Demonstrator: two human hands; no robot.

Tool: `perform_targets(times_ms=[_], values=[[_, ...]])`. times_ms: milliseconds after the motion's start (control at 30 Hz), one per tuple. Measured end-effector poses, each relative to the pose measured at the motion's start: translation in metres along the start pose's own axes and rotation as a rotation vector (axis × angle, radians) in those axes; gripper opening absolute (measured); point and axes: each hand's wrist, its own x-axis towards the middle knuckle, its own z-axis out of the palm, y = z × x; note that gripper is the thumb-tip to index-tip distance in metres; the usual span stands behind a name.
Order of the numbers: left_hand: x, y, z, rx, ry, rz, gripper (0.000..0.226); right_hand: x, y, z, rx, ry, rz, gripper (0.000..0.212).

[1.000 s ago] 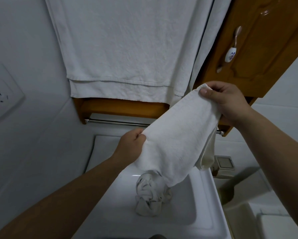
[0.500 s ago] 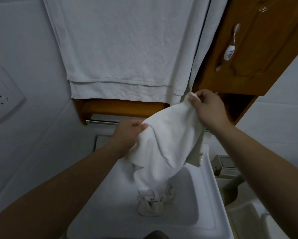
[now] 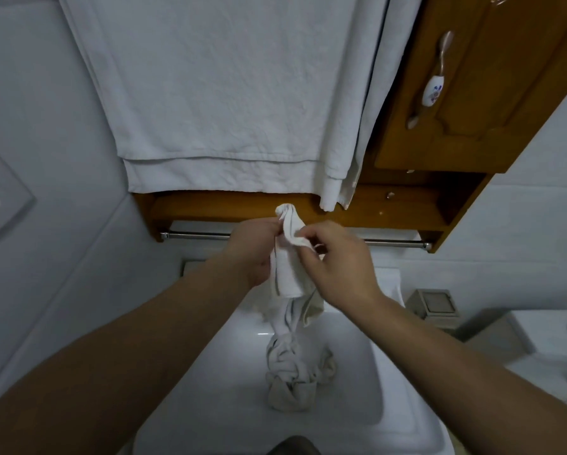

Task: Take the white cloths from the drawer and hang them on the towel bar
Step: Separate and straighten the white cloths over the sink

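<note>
**White cloth held in both hands before the towel bar**

Item: a white cloth, bunched lengthwise into a narrow, creased column. Its top end is poked up above the fingers, in front of the wooden shelf edge; its lower part is hung down toward the white sink basin. A darker stripe is seen along one hanging fold.

Left hand: raised, closed around the cloth's left side, the fingers curled over the upper end.

Right hand: raised beside it, the thumb and forefinger pinched on a folded corner of the cloth, the other fingers loosely bent. Both forearms are extended over the basin.

Position: the cloth is held just in front of the chrome towel bar, which is partly hidden by the hands; contact with the bar cannot be told.

Nearby: a second, crumpled cloth is lain in the basin, directly beneath the held one. Large white towels are hung above the shelf. A wooden cabinet door with a porcelain handle is set at the right.
</note>
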Motion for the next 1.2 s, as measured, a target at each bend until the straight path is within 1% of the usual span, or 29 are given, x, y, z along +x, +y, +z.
perform_targets(times_ms=[100, 233, 333, 500, 533, 633, 700, 767, 833, 867, 933, 1000, 1100, 1167, 1200], values=[[0.002, 0.0, 0.003, -0.038, 0.038, -0.016, 0.015, -0.014, 0.001, 0.009, -0.059, -0.003, -0.07, 0.011], [0.0, -0.004, 0.01, -0.069, 0.023, -0.079, 0.013, -0.02, 0.009, 0.015, -0.078, -0.03, -0.048, 0.011], [-0.002, -0.006, 0.015, -0.077, -0.013, -0.102, 0.022, -0.02, 0.015, 0.019, -0.061, -0.05, 0.036, 0.015], [-0.009, -0.005, 0.016, -0.028, -0.084, -0.11, 0.027, -0.015, 0.017, 0.022, 0.009, -0.075, 0.176, 0.033], [-0.01, -0.006, 0.015, -0.019, -0.098, -0.112, 0.028, -0.014, 0.019, 0.022, 0.021, -0.076, 0.188, 0.032], [-0.013, -0.009, 0.013, -0.03, -0.106, -0.128, 0.031, -0.009, 0.024, 0.019, 0.021, -0.081, 0.199, 0.02], [-0.013, -0.01, 0.012, -0.055, -0.093, -0.127, 0.034, -0.006, 0.024, 0.019, 0.035, -0.083, 0.211, 0.02], [-0.016, -0.008, 0.011, -0.086, -0.109, -0.113, 0.038, -0.004, 0.024, 0.018, 0.038, -0.127, 0.187, 0.03], [-0.02, -0.005, 0.01, -0.09, -0.13, -0.153, 0.045, -0.003, 0.026, 0.018, 0.021, -0.246, 0.133, 0.044], [-0.022, -0.004, 0.009, -0.065, -0.129, -0.181, 0.049, -0.003, 0.028, 0.018, -0.004, -0.303, 0.105, 0.046], [-0.025, -0.005, 0.007, -0.051, -0.095, -0.198, 0.053, -0.002, 0.031, 0.019, -0.055, -0.347, 0.066, 0.04], [-0.025, -0.006, 0.006, -0.095, -0.061, -0.195, 0.053, -0.001, 0.029, 0.02, -0.094, -0.317, 0.043, 0.031], [-0.02, -0.006, 0.007, -0.144, -0.079, -0.175, 0.056, -0.001, 0.027, 0.022, -0.144, -0.289, 0.029, 0.025], [-0.02, -0.003, 0.005, -0.15, -0.096, -0.129, 0.048, 0.002, 0.028, 0.019, -0.088, -0.251, 0.101, 0.023], [-0.021, -0.003, 0.003, -0.136, -0.117, -0.117, 0.042, 0.005, 0.029, 0.016, -0.02, -0.215, 0.16, 0.021]])
